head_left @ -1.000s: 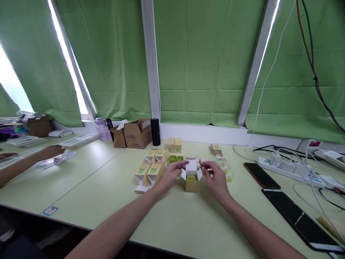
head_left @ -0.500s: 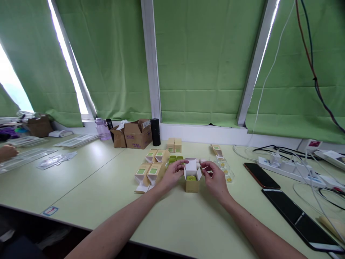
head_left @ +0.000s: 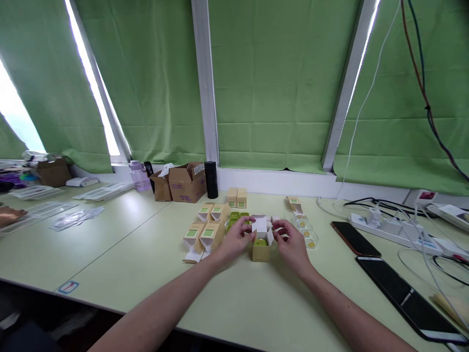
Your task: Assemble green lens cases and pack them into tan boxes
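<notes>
A small tan cardboard box (head_left: 261,254) stands upright on the table before me, its white lid flap raised and side flaps spread. Inside it sits a round green item (head_left: 260,242). My left hand (head_left: 237,238) has its fingers closed at the left flap. At the right flap, my right hand (head_left: 292,240) pinches with thumb and index finger. Green items (head_left: 234,216) lie behind my left hand, partly hidden. Several tan boxes with green labels (head_left: 208,231) lie to the left, some with open ends. Beyond my right hand is a clear plastic tray with yellow pieces (head_left: 310,243).
Two closed tan boxes (head_left: 236,197) stand farther back, near a black cylinder (head_left: 211,180) and an open carton (head_left: 187,186). On the right are two phones (head_left: 355,238) and a power strip (head_left: 395,230) with cables. Another person's hand (head_left: 10,216) shows at far left.
My left thumb has shifted down and inward against the box's left flap. My right hand has moved slightly left. The other person's hand at far left has moved lower.
</notes>
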The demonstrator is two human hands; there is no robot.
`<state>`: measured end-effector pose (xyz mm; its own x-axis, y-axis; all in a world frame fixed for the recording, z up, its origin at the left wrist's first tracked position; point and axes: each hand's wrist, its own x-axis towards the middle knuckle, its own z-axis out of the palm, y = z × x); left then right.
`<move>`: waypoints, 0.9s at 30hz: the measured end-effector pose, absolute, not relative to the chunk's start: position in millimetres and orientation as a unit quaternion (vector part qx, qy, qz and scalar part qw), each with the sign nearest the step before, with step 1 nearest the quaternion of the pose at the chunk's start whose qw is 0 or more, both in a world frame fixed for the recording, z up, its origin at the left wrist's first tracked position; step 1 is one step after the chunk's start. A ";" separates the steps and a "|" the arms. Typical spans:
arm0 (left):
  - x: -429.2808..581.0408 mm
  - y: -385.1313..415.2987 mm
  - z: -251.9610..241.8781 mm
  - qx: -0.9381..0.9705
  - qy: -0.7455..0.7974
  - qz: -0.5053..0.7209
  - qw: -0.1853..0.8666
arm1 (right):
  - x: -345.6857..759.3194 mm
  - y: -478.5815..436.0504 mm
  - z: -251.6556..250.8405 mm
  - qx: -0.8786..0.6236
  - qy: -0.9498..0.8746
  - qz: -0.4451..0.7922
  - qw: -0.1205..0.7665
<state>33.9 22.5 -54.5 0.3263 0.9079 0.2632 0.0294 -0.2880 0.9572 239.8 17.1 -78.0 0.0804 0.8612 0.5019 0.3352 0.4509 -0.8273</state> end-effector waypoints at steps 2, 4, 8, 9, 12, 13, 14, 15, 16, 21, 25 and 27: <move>34.4 21.9 -54.7 0.657 0.359 0.455 0.482 | 239.8 17.4 -78.8 -0.469 -0.635 0.240 0.564; 35.1 21.0 -54.4 0.654 0.362 0.454 0.485 | 239.6 17.7 -79.4 -0.465 -0.632 0.248 0.568; 36.7 20.0 -53.3 0.654 0.364 0.453 0.485 | 238.5 17.6 -79.4 -0.459 -0.622 0.259 0.579; 37.1 20.0 -53.1 0.654 0.364 0.452 0.484 | 238.1 17.5 -79.3 -0.459 -0.620 0.263 0.579; 38.4 19.6 -52.1 0.656 0.365 0.451 0.483 | 236.7 16.8 -79.3 -0.454 -0.617 0.279 0.579; 38.8 19.3 -51.6 0.656 0.366 0.450 0.483 | 236.2 16.6 -79.4 -0.452 -0.617 0.284 0.578; 39.1 18.9 -51.1 0.656 0.367 0.448 0.483 | 235.7 16.3 -79.5 -0.449 -0.618 0.288 0.578; 39.3 18.4 -50.5 0.657 0.369 0.447 0.483 | 235.2 16.1 -79.6 -0.446 -0.619 0.292 0.577; 39.4 17.9 -50.0 0.656 0.370 0.446 0.482 | 234.7 15.8 -79.8 -0.445 -0.620 0.294 0.576; 39.4 16.7 -49.5 0.660 0.377 0.443 0.476 | 231.9 13.3 -80.0 -0.438 -0.626 0.294 0.575; 39.5 17.1 -50.5 0.663 0.378 0.442 0.472 | 229.8 11.4 -80.9 -0.446 -0.634 0.298 0.558; 39.5 17.0 -50.6 0.661 0.376 0.444 0.474 | 229.1 11.4 -82.1 -0.450 -0.635 0.299 0.551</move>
<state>39.5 17.0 -50.6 0.3236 0.9180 0.2293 0.0763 -0.2668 0.9607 229.1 11.4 -82.1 0.0132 0.9022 0.4312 0.2420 0.4155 -0.8768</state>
